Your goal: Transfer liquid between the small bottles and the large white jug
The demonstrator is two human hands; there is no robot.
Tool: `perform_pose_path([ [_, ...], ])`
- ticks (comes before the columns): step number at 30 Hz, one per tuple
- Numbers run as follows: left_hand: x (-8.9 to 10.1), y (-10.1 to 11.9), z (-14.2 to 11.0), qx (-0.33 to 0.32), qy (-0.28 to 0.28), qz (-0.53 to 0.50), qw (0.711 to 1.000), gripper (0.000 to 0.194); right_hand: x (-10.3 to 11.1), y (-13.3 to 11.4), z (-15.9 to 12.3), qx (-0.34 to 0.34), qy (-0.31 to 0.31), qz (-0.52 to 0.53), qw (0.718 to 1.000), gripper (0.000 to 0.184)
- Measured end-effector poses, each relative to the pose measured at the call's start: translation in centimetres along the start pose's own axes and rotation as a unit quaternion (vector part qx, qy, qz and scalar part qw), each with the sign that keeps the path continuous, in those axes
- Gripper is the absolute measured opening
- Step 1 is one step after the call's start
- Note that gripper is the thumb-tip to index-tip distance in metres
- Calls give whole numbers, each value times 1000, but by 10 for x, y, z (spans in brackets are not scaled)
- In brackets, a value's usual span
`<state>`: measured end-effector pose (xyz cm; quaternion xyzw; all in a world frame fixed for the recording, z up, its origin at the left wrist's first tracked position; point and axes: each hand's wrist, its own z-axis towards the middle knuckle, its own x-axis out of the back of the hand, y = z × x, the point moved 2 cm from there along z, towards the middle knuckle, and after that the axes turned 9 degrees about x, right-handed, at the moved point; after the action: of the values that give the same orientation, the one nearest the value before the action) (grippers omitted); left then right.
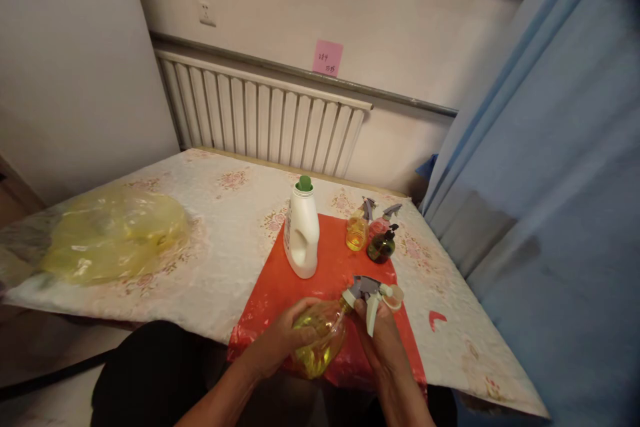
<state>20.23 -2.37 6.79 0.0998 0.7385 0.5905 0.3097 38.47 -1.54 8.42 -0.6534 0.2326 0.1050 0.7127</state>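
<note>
A clear spray bottle [320, 351] with yellow liquid tilts over the front edge of a red plastic sheet [330, 247]. My left hand [287, 340] is wrapped round the bottle's body. At its neck, my right hand [380, 333] grips the grey and white trigger head [367, 290], which sits at the bottle's mouth; whether it is screwed tight I cannot tell. Beside the nozzle shows a small pale round cap [395, 297]. Just beyond my hands stands a white jug [303, 233] with a handle, a green piece [304, 183] in its mouth.
Three small bottles stand at the sheet's back right: a yellow one [357, 230], a pink one [383, 221] and a dark green one [382, 247]. A yellow plastic bag [117, 233] lies left on the flowered tablecloth [225, 213]. A red scrap [437, 319] lies right, near a blue curtain [540, 167].
</note>
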Motion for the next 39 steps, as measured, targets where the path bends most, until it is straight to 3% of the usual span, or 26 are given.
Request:
perform_pose_path([
  [10,-3,-1,0,-10,29,21,999,58,-4,-3,-3,41,-15,-35,998,32],
  [14,-7,1,0,-14,40,32,999,57,-5,2,-1,26,-8,-36,999,27],
  [22,-10,0,2,-2,131,105,986,67,-6,14,-2,45,56,-42,997,24],
  [27,-15,0,5,-17,91,66,994,59,-17,13,-6,36,51,-4,998,26],
  [32,-15,-4,3,-22,90,29,995,59,-21,16,-7,5,43,33,999,29],
  [39,-9,-8,5,-26,71,-11,997,55,-24,18,-10,6,-8,70,998,28],
])
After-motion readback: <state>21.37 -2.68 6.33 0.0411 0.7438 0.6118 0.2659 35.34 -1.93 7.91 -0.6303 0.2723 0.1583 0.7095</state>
